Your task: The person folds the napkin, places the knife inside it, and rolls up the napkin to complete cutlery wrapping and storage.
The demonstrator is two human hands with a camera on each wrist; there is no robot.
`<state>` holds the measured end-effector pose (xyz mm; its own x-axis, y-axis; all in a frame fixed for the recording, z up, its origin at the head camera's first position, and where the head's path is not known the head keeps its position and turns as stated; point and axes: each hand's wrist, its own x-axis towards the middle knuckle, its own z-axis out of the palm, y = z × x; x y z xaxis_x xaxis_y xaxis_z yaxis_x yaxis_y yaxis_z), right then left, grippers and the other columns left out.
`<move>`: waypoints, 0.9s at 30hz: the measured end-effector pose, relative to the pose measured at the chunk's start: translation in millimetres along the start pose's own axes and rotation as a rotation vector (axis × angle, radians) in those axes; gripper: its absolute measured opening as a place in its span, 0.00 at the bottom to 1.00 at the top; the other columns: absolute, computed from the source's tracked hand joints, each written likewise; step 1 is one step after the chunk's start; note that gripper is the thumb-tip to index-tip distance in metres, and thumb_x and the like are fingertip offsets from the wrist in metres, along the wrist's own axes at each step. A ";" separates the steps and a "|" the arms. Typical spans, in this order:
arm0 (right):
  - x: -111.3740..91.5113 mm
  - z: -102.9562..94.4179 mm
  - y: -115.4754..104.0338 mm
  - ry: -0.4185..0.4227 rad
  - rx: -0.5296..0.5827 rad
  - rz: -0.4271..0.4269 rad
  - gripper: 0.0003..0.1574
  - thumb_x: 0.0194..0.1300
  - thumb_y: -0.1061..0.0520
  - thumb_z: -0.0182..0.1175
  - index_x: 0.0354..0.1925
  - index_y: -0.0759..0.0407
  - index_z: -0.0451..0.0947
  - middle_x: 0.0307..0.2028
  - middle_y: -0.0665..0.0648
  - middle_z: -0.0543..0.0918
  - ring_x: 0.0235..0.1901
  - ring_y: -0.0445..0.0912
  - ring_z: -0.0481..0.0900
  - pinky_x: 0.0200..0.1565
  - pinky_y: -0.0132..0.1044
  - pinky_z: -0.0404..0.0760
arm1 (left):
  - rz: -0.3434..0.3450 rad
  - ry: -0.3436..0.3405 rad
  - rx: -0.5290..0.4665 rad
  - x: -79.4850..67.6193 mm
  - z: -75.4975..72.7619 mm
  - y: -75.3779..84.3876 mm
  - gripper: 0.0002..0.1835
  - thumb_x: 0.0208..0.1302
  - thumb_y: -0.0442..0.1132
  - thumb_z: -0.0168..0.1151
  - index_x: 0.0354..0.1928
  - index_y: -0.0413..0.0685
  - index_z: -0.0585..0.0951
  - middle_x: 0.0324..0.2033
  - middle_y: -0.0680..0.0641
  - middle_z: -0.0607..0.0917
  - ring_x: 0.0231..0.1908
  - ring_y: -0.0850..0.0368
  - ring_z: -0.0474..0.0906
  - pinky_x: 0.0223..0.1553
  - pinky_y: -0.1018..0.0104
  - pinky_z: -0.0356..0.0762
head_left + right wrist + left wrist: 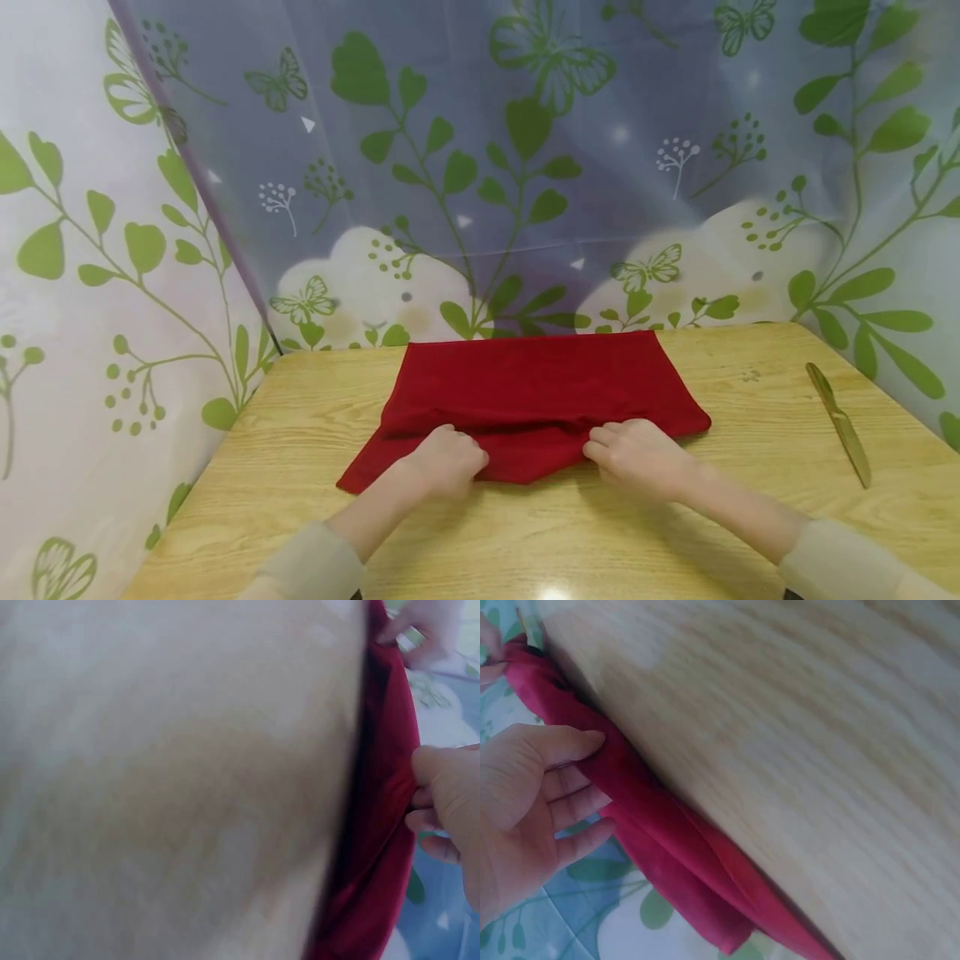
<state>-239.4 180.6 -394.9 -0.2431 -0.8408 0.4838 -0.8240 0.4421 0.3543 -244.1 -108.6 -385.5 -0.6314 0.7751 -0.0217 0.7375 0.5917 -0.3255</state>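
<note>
A red cloth (532, 375) lies on the wooden table, its near part raised in a fold and its front edge hanging unevenly. At the left of that fold my left hand (448, 462) grips the fabric; in the left wrist view the thumb of the left hand (532, 780) lies over the cloth (645, 802) with fingers behind it. Further right, my right hand (637, 458) pinches the same fold. The right wrist view shows the right hand (450, 802) with thumb and fingers on the cloth (382, 802), pulling small creases.
A gold-coloured knife (840, 425) lies on the right side of the table (757, 492). Behind and to the left hangs a curtain (420, 167) printed with leaves and butterflies, close to the table's back edge.
</note>
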 end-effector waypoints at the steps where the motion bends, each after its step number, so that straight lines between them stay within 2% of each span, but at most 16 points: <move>1: -0.8 -2.6 4.2 0.046 0.011 0.004 0.13 0.56 0.62 0.42 0.23 0.55 0.74 0.18 0.46 0.67 0.16 0.36 0.61 0.17 0.23 0.57 | -0.009 0.004 -0.006 -1.0 -0.5 -2.4 0.11 0.47 0.35 0.61 0.16 0.55 0.71 0.15 0.57 0.73 0.23 0.61 0.75 0.26 0.66 0.64; 3: -2.2 -8.9 13.3 0.135 0.012 0.012 0.22 0.61 0.59 0.34 0.25 0.56 0.76 0.20 0.47 0.71 0.16 0.37 0.65 0.17 0.22 0.59 | -0.024 0.025 -0.015 -2.5 -2.2 -7.7 0.11 0.47 0.34 0.61 0.15 0.54 0.70 0.14 0.56 0.72 0.22 0.60 0.75 0.25 0.66 0.65; 4: -3.2 -12.7 17.7 0.167 0.003 0.020 0.23 0.62 0.58 0.33 0.26 0.57 0.76 0.21 0.47 0.72 0.16 0.37 0.67 0.16 0.23 0.61 | -0.032 0.039 -0.018 -3.3 -3.7 -10.2 0.12 0.46 0.34 0.61 0.15 0.54 0.70 0.14 0.56 0.72 0.22 0.59 0.75 0.25 0.65 0.65; 6: -5.4 -19.6 27.0 0.221 -0.014 0.035 0.23 0.64 0.57 0.34 0.27 0.58 0.77 0.22 0.48 0.74 0.16 0.38 0.69 0.15 0.23 0.61 | -0.048 0.065 -0.024 -4.8 -6.5 -15.2 0.12 0.46 0.33 0.61 0.15 0.53 0.69 0.14 0.56 0.72 0.21 0.58 0.75 0.24 0.65 0.65; 10: -12.5 -33.2 42.8 0.265 -0.026 0.092 0.22 0.64 0.56 0.36 0.28 0.59 0.76 0.23 0.50 0.74 0.15 0.39 0.70 0.13 0.24 0.60 | -0.084 0.082 -0.045 -8.1 -12.6 -22.2 0.12 0.48 0.32 0.60 0.15 0.53 0.69 0.13 0.55 0.72 0.20 0.57 0.74 0.23 0.65 0.64; 14: -23.3 -46.5 51.7 0.271 -0.041 0.175 0.23 0.65 0.54 0.36 0.29 0.59 0.77 0.25 0.50 0.76 0.15 0.39 0.70 0.13 0.27 0.63 | -0.101 0.073 -0.069 -9.9 -15.0 -26.1 0.13 0.50 0.33 0.61 0.15 0.53 0.69 0.12 0.55 0.70 0.18 0.59 0.72 0.23 0.66 0.64; 19: -38.6 -62.3 51.8 0.250 -0.049 0.251 0.26 0.67 0.50 0.35 0.30 0.59 0.77 0.24 0.49 0.77 0.15 0.39 0.71 0.14 0.30 0.66 | -0.096 0.087 -0.064 -9.3 -10.1 -25.4 0.11 0.52 0.35 0.61 0.17 0.53 0.71 0.14 0.55 0.72 0.21 0.58 0.74 0.25 0.63 0.65; 23: -43.5 -70.9 47.8 0.220 -0.044 0.284 0.27 0.68 0.48 0.34 0.30 0.57 0.77 0.25 0.48 0.77 0.17 0.39 0.71 0.15 0.29 0.65 | -0.074 0.142 -0.042 -7.1 -7.1 -16.7 0.05 0.54 0.41 0.62 0.24 0.53 0.76 0.20 0.54 0.76 0.26 0.57 0.76 0.28 0.63 0.65; 27: -41.4 -77.2 44.3 0.217 -0.039 0.323 0.26 0.69 0.46 0.35 0.30 0.56 0.77 0.25 0.47 0.78 0.18 0.38 0.72 0.14 0.26 0.61 | -0.008 0.211 -0.101 -0.8 -8.5 0.0 0.09 0.60 0.50 0.59 0.27 0.55 0.79 0.22 0.57 0.76 0.27 0.60 0.74 0.29 0.67 0.64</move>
<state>-226.4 259.2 -337.5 -0.3697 -0.5724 0.7319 -0.7013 0.6886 0.1844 -241.5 -107.4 -377.4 -0.5813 0.7932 0.1817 0.7597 0.6090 -0.2281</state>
